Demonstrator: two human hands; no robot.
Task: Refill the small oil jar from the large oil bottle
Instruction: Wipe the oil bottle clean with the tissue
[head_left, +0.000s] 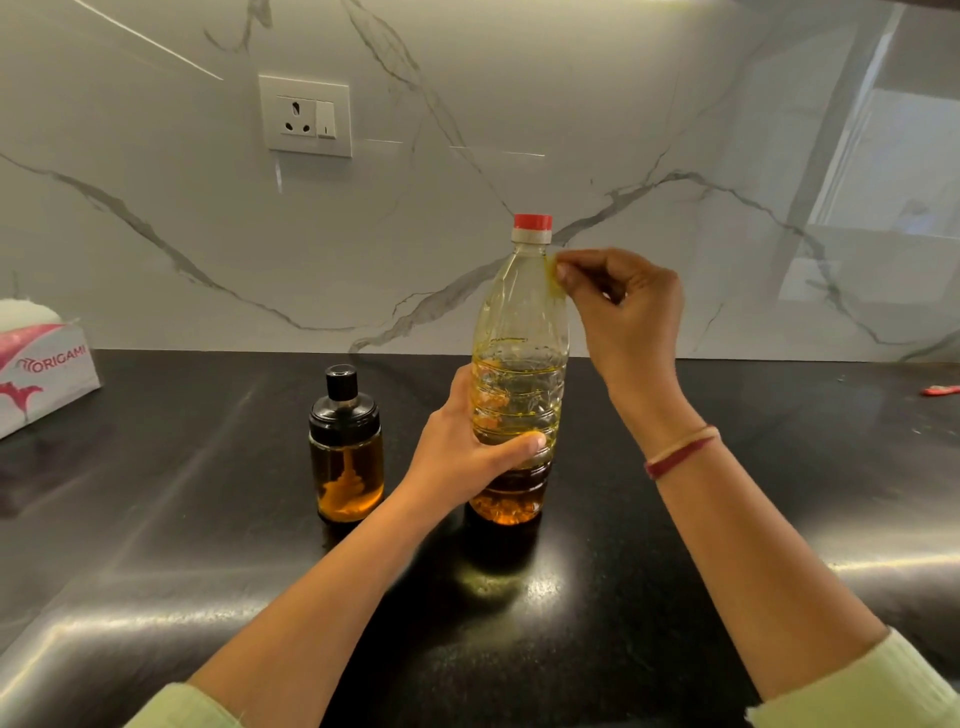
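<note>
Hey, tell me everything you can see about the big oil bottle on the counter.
The large oil bottle is clear ribbed plastic, upright on the black countertop beside the small oil jar. Its red cap sits closed over a pale collar. Yellow oil fills roughly the lower half, darker near the base. The left hand grips its lower body, thumb across the front. The right hand has curled fingertips at its shoulder; whether they pinch anything is unclear.
</note>
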